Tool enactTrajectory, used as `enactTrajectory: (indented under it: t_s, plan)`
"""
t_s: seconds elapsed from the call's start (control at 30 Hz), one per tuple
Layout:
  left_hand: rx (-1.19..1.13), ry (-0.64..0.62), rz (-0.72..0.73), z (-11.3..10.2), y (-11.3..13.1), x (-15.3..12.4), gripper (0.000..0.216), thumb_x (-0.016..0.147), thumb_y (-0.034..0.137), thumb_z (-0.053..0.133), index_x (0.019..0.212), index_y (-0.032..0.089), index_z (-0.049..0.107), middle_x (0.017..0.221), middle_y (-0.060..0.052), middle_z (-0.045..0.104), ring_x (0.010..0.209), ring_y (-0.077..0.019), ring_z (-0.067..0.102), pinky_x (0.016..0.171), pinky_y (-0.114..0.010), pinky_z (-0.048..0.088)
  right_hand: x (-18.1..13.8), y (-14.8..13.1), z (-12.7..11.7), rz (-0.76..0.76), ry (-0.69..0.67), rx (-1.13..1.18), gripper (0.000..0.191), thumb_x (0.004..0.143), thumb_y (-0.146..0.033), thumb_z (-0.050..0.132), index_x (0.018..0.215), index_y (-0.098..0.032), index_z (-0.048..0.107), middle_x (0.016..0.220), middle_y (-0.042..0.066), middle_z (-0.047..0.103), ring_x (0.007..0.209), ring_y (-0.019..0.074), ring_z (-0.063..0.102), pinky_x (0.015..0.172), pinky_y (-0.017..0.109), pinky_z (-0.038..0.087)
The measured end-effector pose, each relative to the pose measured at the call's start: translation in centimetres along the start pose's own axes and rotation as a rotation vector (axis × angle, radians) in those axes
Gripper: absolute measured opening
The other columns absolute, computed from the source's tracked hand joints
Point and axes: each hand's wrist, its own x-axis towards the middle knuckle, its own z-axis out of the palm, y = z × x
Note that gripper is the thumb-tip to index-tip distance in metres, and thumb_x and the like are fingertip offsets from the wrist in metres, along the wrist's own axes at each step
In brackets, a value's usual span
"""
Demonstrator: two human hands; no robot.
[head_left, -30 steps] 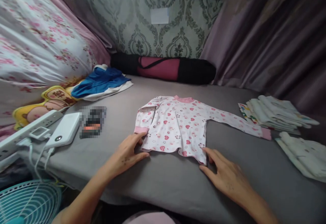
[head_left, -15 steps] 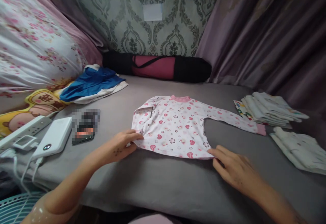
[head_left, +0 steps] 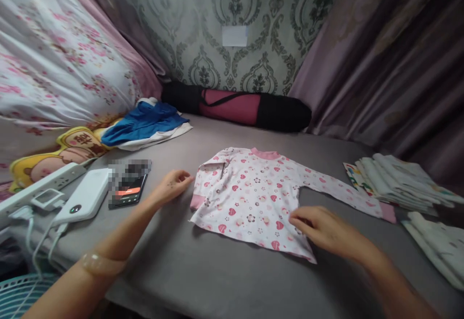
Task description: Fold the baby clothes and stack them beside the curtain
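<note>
A small long-sleeved shirt (head_left: 250,198), white with pink hearts and flowers and a pink collar, lies spread on the grey sheet. Its right-hand sleeve stretches outward, while the left-hand sleeve is bent down along the body, its pink cuff showing. My left hand (head_left: 173,186) is just beside that bent sleeve, fingers loosely curled and apart, holding nothing. Over the shirt's lower right side is my right hand (head_left: 324,229). A gap shows between its bent fingers and thumb, with no cloth visibly gripped; whether the fingertips touch the fabric is unclear.
Folded clothes (head_left: 402,179) are stacked at right, near another folded garment (head_left: 440,244). At left lie a phone (head_left: 128,191), a white power bank (head_left: 85,195) and a power strip (head_left: 47,186) with cables. Behind are blue cloth (head_left: 145,123) and a long black-and-maroon bag (head_left: 232,107).
Both hands have let go of the shirt's bottom hem. My left hand has moved up beside the bent sleeve, my right onto the shirt's side. The camera view has shifted.
</note>
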Motion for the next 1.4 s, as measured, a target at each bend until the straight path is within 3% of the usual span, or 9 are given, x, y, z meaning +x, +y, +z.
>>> enactTrajectory:
  t_s: [0.23,0.43,0.53,0.7,0.8,0.97,1.17,1.3,1.4]
  plan:
    - [0.084,-0.06,-0.085,1.9,1.2,3.8,0.032,0.064,0.047,0.064,0.067,0.016,0.059,0.057,0.001,0.054,0.059,-0.0151,0.051,0.051,-0.024,0.031,16.3,-1.8,0.9,-0.103,0.232,0.011,0.031,0.091,-0.021,0.038,0.089,-0.017,0.068,0.091,0.005,0.069,0.085,0.0165,0.059,0.074,0.024,0.04]
    - [0.16,-0.195,0.027,0.4,2.0,5.9,0.012,0.066,0.027,0.059,0.062,0.016,0.054,0.054,0.003,0.05,0.056,-0.0129,0.049,0.049,-0.022,0.029,25.6,-4.0,4.2,0.145,0.396,-0.069,0.044,0.083,-0.004,0.038,0.121,-0.013,0.058,0.125,0.011,0.059,0.117,0.0202,0.05,0.096,0.026,0.034]
    - [0.338,-0.065,0.174,-1.6,3.0,7.1,0.006,0.072,0.016,0.052,0.077,0.016,0.056,0.062,0.001,0.057,0.061,-0.0148,0.053,0.053,-0.023,0.034,26.8,-4.4,5.7,0.225,0.452,-0.085,0.041,0.086,-0.01,0.038,0.122,-0.011,0.057,0.125,0.016,0.057,0.117,0.0255,0.049,0.095,0.032,0.036]
    - [0.746,0.421,0.555,-4.1,3.5,8.4,0.021,0.087,0.01,0.04,0.099,0.014,0.056,0.09,-0.011,0.065,0.087,-0.023,0.059,0.081,-0.035,0.041,27.0,-4.1,7.2,0.251,0.581,-0.079,0.037,0.092,-0.023,0.039,0.126,-0.014,0.054,0.131,0.013,0.053,0.12,0.0246,0.045,0.098,0.033,0.033]
    - [0.827,0.44,0.692,-3.8,1.3,8.7,0.022,0.091,0.013,0.038,0.099,0.015,0.058,0.097,-0.012,0.064,0.099,-0.0254,0.056,0.092,-0.039,0.039,27.0,-4.0,7.7,0.22,0.621,-0.089,0.037,0.093,-0.026,0.04,0.125,-0.015,0.054,0.13,0.013,0.054,0.119,0.0247,0.045,0.098,0.033,0.032]
    - [0.834,0.181,0.49,-2.6,-3.6,8.3,0.027,0.08,0.004,0.043,0.098,0.016,0.061,0.108,-0.012,0.064,0.103,-0.0244,0.057,0.096,-0.038,0.037,27.0,-4.3,8.1,0.182,0.654,-0.154,0.04,0.094,-0.035,0.041,0.127,-0.014,0.053,0.13,0.014,0.053,0.119,0.0267,0.044,0.098,0.037,0.031]
    - [0.42,0.345,-0.035,-4.7,-4.6,10.7,0.029,0.082,0.018,0.042,0.104,0.016,0.062,0.108,-0.011,0.066,0.1,-0.0244,0.06,0.082,-0.03,0.043,27.0,-4.5,8.2,0.192,0.634,-0.198,0.044,0.095,-0.035,0.039,0.131,-0.013,0.05,0.134,0.016,0.049,0.123,0.0272,0.04,0.1,0.038,0.028]
    - [0.152,0.337,-0.087,-6.0,-4.2,13.7,0.048,0.079,0.037,0.048,0.116,0.008,0.057,0.119,-0.017,0.061,0.111,-0.0282,0.054,0.089,-0.032,0.042,27.1,-4.5,8.2,0.189,0.638,-0.223,0.044,0.095,-0.034,0.039,0.131,-0.013,0.051,0.134,0.015,0.05,0.122,0.0276,0.041,0.1,0.038,0.027]
    - [0.031,0.212,-0.048,-6.3,-4.1,14.9,0.045,0.076,0.031,0.046,0.113,0.009,0.061,0.115,-0.014,0.063,0.106,-0.0251,0.058,0.086,-0.029,0.044,27.1,-4.6,8.3,0.193,0.633,-0.244,0.044,0.094,-0.034,0.039,0.13,-0.012,0.052,0.135,0.015,0.049,0.121,0.0278,0.041,0.1,0.038,0.028]
